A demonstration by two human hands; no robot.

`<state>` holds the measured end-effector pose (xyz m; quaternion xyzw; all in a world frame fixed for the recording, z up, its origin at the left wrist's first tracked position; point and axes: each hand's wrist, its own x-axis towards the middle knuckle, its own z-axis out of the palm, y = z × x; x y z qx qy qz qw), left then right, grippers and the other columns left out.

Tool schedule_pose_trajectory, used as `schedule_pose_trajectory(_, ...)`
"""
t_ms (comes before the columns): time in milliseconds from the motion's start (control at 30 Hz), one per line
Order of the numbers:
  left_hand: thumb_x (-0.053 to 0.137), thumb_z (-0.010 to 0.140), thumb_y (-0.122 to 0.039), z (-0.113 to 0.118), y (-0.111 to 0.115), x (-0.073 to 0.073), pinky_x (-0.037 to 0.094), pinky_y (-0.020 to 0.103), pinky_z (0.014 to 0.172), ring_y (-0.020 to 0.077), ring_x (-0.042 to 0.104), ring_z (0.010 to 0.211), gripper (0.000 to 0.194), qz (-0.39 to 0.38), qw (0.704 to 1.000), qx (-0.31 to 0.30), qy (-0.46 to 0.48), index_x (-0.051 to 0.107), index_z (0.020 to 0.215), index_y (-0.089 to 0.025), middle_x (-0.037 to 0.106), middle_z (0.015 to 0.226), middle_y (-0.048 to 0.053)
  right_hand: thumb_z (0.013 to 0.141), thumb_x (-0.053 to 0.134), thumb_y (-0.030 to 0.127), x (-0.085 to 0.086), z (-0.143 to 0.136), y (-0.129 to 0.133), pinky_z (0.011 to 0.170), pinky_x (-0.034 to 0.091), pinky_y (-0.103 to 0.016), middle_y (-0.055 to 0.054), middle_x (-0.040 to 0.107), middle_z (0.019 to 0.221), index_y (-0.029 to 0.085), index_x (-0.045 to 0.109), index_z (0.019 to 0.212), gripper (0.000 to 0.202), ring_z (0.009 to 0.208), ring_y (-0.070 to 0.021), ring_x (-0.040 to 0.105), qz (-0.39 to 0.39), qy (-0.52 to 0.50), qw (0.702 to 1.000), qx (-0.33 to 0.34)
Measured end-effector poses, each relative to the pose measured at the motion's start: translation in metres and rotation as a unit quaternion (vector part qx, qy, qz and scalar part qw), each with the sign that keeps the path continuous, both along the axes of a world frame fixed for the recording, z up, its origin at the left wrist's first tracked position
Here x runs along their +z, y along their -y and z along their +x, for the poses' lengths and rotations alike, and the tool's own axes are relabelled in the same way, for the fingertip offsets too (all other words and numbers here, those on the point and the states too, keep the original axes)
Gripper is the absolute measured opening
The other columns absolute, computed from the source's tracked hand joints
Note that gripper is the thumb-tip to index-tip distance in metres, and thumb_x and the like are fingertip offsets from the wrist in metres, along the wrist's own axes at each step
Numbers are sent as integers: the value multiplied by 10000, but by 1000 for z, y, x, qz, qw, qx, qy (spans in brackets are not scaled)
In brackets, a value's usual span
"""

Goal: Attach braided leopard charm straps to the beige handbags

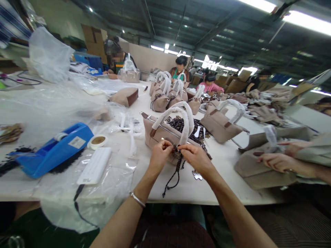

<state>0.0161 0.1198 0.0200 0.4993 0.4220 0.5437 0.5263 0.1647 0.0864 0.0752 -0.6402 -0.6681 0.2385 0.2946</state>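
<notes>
A beige handbag (152, 133) with wrapped white handles stands in front of me on the table. My left hand (159, 155) is closed in a pinch at the front of the bag; the small piece in its fingertips is too small to make out. Close beside it, my right hand (195, 157) pinches the top of a dark braided cord (178, 166), near a small metal ring. The cord hangs down the bag's front and ends in a loop on the table. A shiny flower-shaped charm (197, 175) lies below my right hand. Behind the bag is a heap of dark braided cords (198, 132).
On the left are a blue tape dispenser (64, 146), a tape roll (97, 141), a white power bank (95, 166) with a cable, and plastic sheets. Several handbags (160, 101) stand farther back. At right, another person's hands (280, 162) hold a larger bag (258, 170).
</notes>
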Motion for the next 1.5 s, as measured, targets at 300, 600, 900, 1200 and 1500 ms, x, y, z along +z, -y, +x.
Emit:
schedule_pose_trajectory(300,556,793,-153,6,13,5,449,259,682,158,622,708,122,89,994,-32,-60,571,904,-199,660,740,-8,852,476,267,-10,-1,12,751,491,-296,-2,724,852,247,735,919,268,792,-188,653,89,-2,996,2)
schedule_pose_trajectory(600,545,829,-197,19,19,-3,460,243,697,127,603,708,203,113,992,-23,43,483,1022,-203,608,752,-33,834,512,297,-8,0,14,766,472,-315,-44,724,887,228,688,1040,279,796,-209,658,132,54,989,-47)
schedule_pose_trajectory(900,559,786,-158,19,16,8,456,256,671,144,615,666,183,71,997,-13,-20,476,946,-188,634,699,-24,873,473,400,-1,-5,17,576,409,-273,9,607,571,218,687,771,298,574,-174,567,64,0,997,-43)
schedule_pose_trajectory(1200,522,828,-157,21,21,-1,488,278,757,152,645,787,210,113,993,-14,26,481,1031,-194,656,821,-1,810,558,474,-18,-15,27,514,423,-264,22,604,554,176,660,974,355,511,-170,558,59,-143,981,-121)
schedule_pose_trajectory(1500,532,812,-109,15,23,-2,496,281,793,163,648,837,263,157,987,-23,-24,547,1062,-189,666,868,16,789,511,591,-20,-8,20,484,424,-277,1,598,490,187,729,823,460,477,-183,557,88,-31,989,-116)
